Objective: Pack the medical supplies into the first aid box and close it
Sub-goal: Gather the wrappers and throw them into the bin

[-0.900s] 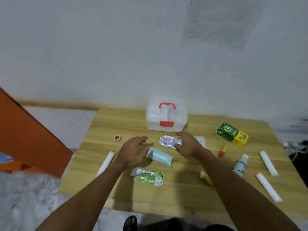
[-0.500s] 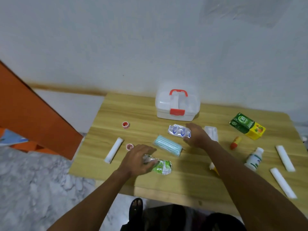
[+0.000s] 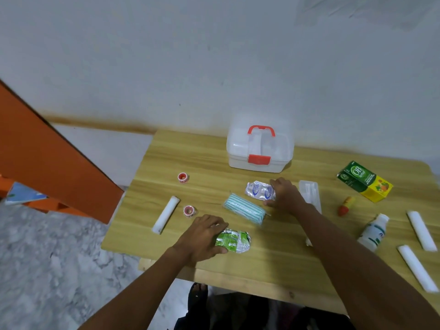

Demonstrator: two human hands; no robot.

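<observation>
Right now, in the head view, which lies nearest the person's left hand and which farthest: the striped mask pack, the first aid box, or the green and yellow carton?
From the left hand:
1. Striped mask pack, just right.
2. First aid box, at the table's back.
3. Green and yellow carton, far right.

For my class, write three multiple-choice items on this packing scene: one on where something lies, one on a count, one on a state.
1. Where is the first aid box?
A. at the table's far edge, by the wall
B. on the floor
C. at the table's near edge

2. How many small red-and-white tape rolls lie on the table?
A. two
B. five
C. none

3. What state is the box in?
A. lid off, beside it
B. lid down, red latch in front
C. tipped on its side

Answers: 1 A, it stands beyond both hands near the wall. 2 A, one roll lies farther back and another nearer, beside a white tube. 3 B, the lid sits flat under the red handle, and supplies such as the striped mask pack are still outside.
</observation>
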